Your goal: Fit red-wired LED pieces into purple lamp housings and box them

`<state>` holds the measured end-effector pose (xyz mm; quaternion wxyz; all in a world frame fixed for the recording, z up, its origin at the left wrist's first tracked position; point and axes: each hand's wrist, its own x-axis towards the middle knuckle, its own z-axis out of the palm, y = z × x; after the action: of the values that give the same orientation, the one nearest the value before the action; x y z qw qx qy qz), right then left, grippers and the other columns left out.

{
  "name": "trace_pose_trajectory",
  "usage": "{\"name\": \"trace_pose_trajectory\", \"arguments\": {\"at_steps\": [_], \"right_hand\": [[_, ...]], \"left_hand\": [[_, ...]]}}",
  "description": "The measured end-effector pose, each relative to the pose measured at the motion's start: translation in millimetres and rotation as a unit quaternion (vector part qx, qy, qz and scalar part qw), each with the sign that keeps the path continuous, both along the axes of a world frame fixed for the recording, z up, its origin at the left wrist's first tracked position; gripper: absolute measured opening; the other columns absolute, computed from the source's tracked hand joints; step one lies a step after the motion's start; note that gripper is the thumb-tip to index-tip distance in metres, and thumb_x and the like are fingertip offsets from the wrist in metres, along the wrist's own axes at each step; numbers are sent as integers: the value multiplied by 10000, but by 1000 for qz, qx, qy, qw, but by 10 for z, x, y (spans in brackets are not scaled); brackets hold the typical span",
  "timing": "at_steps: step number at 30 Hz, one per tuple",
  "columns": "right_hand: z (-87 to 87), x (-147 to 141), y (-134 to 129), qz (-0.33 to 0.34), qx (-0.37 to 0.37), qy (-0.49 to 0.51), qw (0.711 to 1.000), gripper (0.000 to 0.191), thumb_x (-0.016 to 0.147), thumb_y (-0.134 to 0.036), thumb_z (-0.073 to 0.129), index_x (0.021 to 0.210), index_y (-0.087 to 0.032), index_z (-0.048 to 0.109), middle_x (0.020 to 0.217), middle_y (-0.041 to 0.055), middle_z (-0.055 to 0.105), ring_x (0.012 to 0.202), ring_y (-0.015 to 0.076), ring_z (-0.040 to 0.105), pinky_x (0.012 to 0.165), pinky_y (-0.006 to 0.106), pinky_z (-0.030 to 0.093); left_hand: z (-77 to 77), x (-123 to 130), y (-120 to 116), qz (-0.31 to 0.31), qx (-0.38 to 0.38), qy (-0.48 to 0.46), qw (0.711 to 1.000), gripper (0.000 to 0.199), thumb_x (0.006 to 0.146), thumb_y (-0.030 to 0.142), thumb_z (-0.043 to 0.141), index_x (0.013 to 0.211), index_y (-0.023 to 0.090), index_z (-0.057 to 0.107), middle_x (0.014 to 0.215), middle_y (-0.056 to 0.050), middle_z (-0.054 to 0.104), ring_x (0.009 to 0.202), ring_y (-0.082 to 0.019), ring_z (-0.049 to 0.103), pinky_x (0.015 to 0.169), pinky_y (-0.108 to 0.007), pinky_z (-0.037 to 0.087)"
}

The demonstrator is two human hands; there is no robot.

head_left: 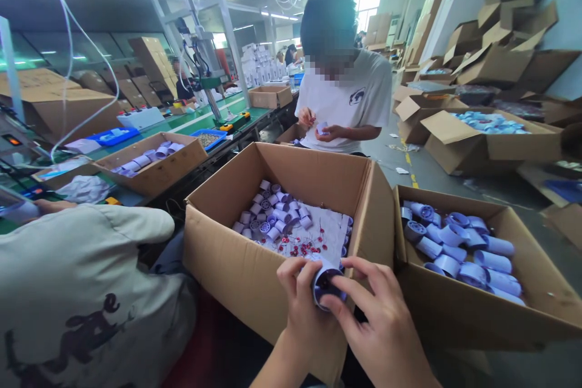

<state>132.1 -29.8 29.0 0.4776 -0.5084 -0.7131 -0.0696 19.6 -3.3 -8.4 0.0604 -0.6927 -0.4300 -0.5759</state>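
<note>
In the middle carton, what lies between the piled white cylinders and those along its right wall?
The head view shows a pale sheet with small red parts and thin leads scattered on it, between the pile and the right-hand cylinders.

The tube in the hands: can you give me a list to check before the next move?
1. Left hand holding the tube: ok, fingers against its side.
2. Right hand at the open end: ok, fingertips are there.
3. Inside of the tube: cannot tell, too dark.
4. Red pieces nearby: ok, scattered in the big box.
5. Red pieces tidy: not ok, wires lie every way.
</note>
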Motion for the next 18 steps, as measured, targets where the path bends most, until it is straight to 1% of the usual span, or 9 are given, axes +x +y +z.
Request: {"name": "trace_pose_trajectory", "arguments": {"at_steps": [3,6,8,9,11,13,14,16,18], "right_hand": [[-2,-27,-4,-9,-1,23,1000,219,990,-297,504,877,-209,669,965,80,649,838,207,598,707,351,549],[2,-16,-15,-8,5,19,1000,215,989,-284,512,880,-209,682,948,74,679,821,199,633,706,342,560],[13,20,-32,9,5,14,1000,187,984,-305,531,944,-212,689,973,73,701,848,196,660,723,324,575],[19,41,-41,25,1,12,1000,203,983,-342,533,1008,-208,684,998,76,709,876,195,675,744,312,585],[29,78,-51,61,-13,6,998,367,976,-467,508,1168,-182,636,1070,93,720,960,198,696,805,287,600],[31,98,-44,77,-26,-2,997,516,968,-546,467,1280,-146,562,1132,112,720,1032,202,700,853,269,602],[29,102,-34,74,-31,-4,997,536,973,-544,455,1309,-134,534,1146,117,720,1048,201,701,864,263,602],[21,105,-5,62,-34,2,998,492,990,-490,455,1321,-131,517,1146,116,723,1053,195,704,877,256,599],[11,112,27,60,-23,11,998,444,996,-446,461,1307,-136,526,1139,113,724,1063,193,700,904,260,589]], "left_hand": [[16,-29,13,-10,1,5,1000,265,893,263,574,1136,202,489,1028,-73,446,913,-202,529,742,-329,544],[1,-87,26,-43,2,20,999,300,884,267,576,1160,196,482,1040,-76,440,926,-202,526,767,-329,543],[-21,-128,46,-69,-8,31,997,363,884,324,583,1205,199,470,1055,-80,441,943,-211,533,783,-343,542],[-32,-142,58,-79,-18,32,996,395,882,345,591,1229,206,462,1064,-81,441,952,-215,537,791,-348,542],[-47,-150,83,-86,-28,14,996,465,863,349,631,1268,223,441,1076,-75,431,961,-211,537,799,-338,538],[-37,-143,91,-105,-37,-17,994,572,824,317,686,1314,234,402,1102,-75,412,991,-212,523,821,-331,532],[-19,-143,85,-130,-53,-32,990,618,816,290,690,1344,240,372,1126,-81,403,1030,-223,511,854,-344,525],[50,-165,51,-214,-115,-45,969,663,825,216,642,1397,263,310,1184,-98,391,1144,-252,469,942,-389,495],[151,-217,2,-313,-202,-53,927,667,825,161,605,1404,306,307,1249,-98,376,1255,-269,413,1037,-425,437]]}}
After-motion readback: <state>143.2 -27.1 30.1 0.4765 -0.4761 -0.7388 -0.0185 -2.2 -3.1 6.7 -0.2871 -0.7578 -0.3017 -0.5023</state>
